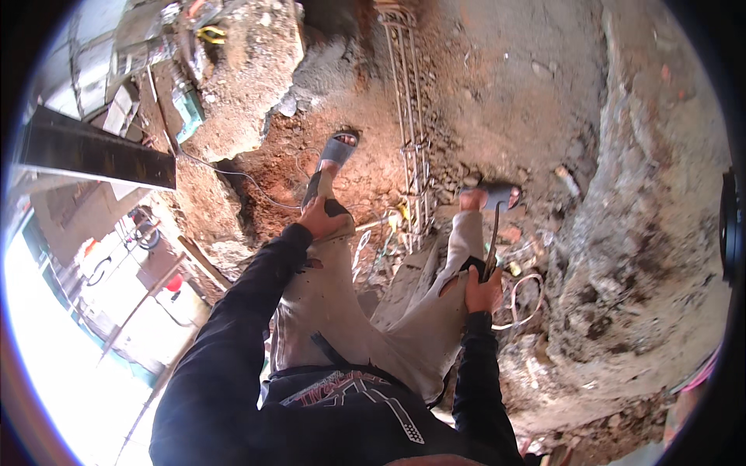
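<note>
Head view: your left hand (317,218) draped loosely over your knee (337,226), seemingly for support, holding nothing visible; your right hand (483,292) clasped a bent rod (494,234), apparently steadying it.

The palm of the left hand (317,220) lies hidden against the trouser leg (317,276), and whether it touches the thin wire (250,179) running up to it cannot be told. The right hand (483,292) covers the lower part of the hooked rod (495,233). The top edge cuts off the steel bar cage (416,147); the right rim crops a dark object (729,225). Glare washes out the far left. A small yellow thing (211,34), perhaps a tool's handles, is too tiny to make out.
</note>
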The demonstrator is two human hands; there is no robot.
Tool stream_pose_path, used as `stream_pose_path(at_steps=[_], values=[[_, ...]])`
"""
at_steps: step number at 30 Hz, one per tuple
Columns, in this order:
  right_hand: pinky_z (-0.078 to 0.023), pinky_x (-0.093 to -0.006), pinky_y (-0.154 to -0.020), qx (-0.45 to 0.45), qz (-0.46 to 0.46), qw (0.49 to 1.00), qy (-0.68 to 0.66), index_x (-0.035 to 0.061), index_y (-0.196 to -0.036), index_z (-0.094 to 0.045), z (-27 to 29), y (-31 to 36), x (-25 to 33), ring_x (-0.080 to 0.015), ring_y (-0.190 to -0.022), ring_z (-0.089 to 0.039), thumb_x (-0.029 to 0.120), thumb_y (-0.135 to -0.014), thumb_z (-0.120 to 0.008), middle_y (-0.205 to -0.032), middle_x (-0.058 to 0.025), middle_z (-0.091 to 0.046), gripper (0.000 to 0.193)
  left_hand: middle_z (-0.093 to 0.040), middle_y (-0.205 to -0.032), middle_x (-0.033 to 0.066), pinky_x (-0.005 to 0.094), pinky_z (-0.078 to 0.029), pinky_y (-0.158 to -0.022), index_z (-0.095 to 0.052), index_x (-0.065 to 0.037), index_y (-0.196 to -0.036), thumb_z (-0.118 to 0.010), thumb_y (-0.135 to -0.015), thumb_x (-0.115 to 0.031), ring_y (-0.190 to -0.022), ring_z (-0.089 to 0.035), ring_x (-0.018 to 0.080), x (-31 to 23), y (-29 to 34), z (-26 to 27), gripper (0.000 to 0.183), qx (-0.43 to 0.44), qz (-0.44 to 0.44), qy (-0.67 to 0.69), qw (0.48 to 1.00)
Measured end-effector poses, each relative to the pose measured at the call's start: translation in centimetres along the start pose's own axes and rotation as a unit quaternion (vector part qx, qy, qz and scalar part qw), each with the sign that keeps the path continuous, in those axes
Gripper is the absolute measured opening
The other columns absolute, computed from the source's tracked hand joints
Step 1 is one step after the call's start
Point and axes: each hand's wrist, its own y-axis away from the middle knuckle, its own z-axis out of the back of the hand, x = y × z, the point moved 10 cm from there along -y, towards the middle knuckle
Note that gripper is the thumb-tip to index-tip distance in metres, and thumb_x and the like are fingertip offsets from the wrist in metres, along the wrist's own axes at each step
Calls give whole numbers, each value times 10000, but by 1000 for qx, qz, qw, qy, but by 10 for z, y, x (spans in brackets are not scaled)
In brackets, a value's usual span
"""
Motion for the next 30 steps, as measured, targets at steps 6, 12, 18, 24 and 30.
stream_pose_path(at_steps=[6,12,18,24,30], values=[[-508,-539,-777,-3,117,993,35,17,-1119,-612,20,-16,41,-432,-942,-653,478,-883,-624,-1045,-231,-676,517,-516,-1309,351,450,-428,-1051,-333,95,-1409,-702,-785,-502,-1257,-517,436,-42,67,66,940,-57,-26,160,985],[-506,-528,-805,1,48,997,55,24,-1150,-619,13,-7,54,-436,-952,-651,495,-865,-642,-1051,-236,-677,551,-578,-1199,356,485,-465,-984,-399,89,-1292,-681,-789,-471,-1149,-572,485,-12,21,64,804,38,-11,74,996],[-498,-526,-846,-23,-11,1000,17,-4,-1146,-634,-1,20,97,-450,-980,-645,482,-836,-674,-1051,-266,-677,578,-590,-1082,316,522,-472,-918,-485,59,-1044,-692,-759,-376,-1042,-586,477,-2,-42,105,559,-47,-56,23,997],[-514,-460,-766,49,39,994,-94,-17,-1036,-637,25,31,229,-405,-820,-660,403,-860,-694,-877,-241,-676,459,-569,-1240,263,493,-470,-966,-540,21,-1167,-659,-820,-330,-1174,-562,415,-54,-44,118,507,50,-163,133,976],[-294,-258,-389,217,-174,836,-473,133,-925,-488,-38,31,299,-74,-431,-352,319,-938,-684,-643,34,-388,270,-590,-1251,290,442,-440,-1024,-471,58,-1302,-719,-814,-380,-1205,-554,417,-159,-139,148,701,-61,-157,338,926]])
